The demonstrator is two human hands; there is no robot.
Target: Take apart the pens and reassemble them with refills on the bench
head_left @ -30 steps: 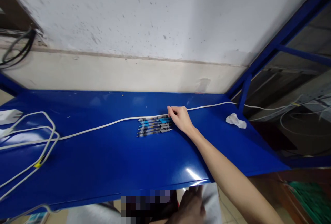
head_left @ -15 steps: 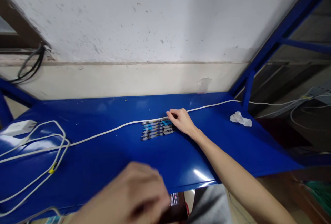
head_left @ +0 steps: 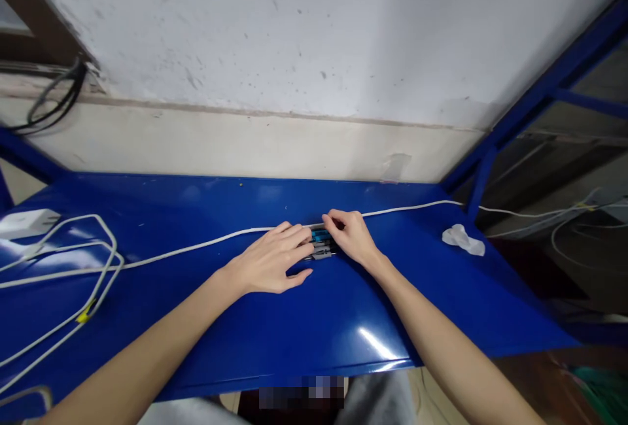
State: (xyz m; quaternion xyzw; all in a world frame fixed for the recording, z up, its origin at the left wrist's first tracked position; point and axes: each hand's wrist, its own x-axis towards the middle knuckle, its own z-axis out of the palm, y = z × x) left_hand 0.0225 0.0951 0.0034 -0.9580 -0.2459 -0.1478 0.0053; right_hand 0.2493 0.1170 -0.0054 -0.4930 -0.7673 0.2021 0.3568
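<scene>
A small row of pens (head_left: 321, 244) with blue and grey caps lies on the blue metal tabletop (head_left: 294, 320), just in front of a white cable (head_left: 196, 246). My left hand (head_left: 273, 259) lies flat over the pens' left part, fingers stretched out and covering most of them. My right hand (head_left: 350, 235) rests at the pens' right ends with its fingers curled against the caps. Only the cap ends show between the two hands.
The white cable runs across the table to loops and a white charger (head_left: 25, 222) at the left. A crumpled white tissue (head_left: 463, 239) lies at the right. A plastered wall stands behind, and a blue frame post (head_left: 483, 176) rises at the right.
My left hand has come up from below the table edge and settled onto the pens. My right hand has stayed at the pens' right ends.
</scene>
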